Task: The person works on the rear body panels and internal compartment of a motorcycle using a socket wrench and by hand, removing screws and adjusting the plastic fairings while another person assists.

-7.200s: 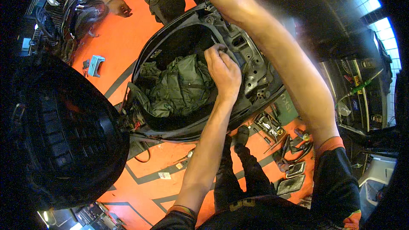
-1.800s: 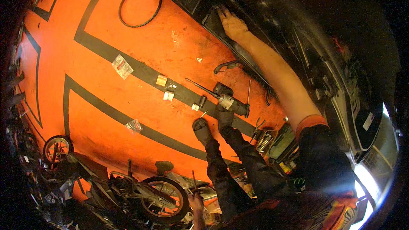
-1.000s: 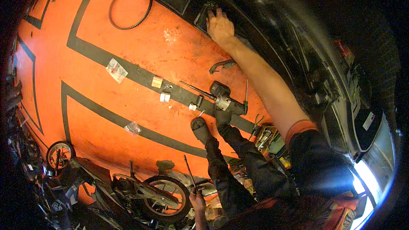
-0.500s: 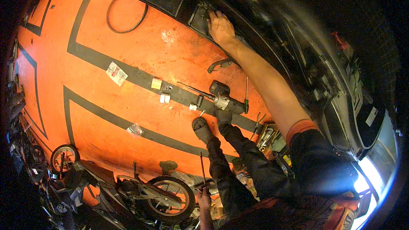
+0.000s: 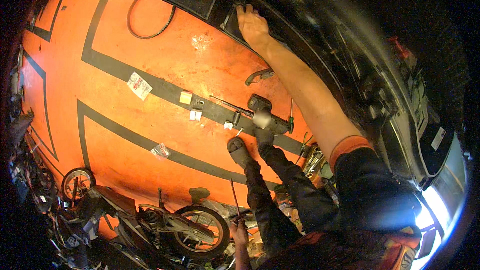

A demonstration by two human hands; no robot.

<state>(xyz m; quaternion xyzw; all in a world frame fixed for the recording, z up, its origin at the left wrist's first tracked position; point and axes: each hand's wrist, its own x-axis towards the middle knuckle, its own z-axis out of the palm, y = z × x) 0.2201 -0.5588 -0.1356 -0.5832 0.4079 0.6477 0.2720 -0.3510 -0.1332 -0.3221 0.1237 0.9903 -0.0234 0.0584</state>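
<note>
Orange workshop floor with black stripes carries an impact wrench near its middle. Right hand lies flat, fingers together, on a black scooter panel at the floor's far edge. Left hand grips a thin rod.

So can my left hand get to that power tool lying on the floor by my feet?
Probably yes. The left hand holds a thin rod low in the picture, and the power tool lies in the open on the orange floor; only the bent legs sit between.
</note>
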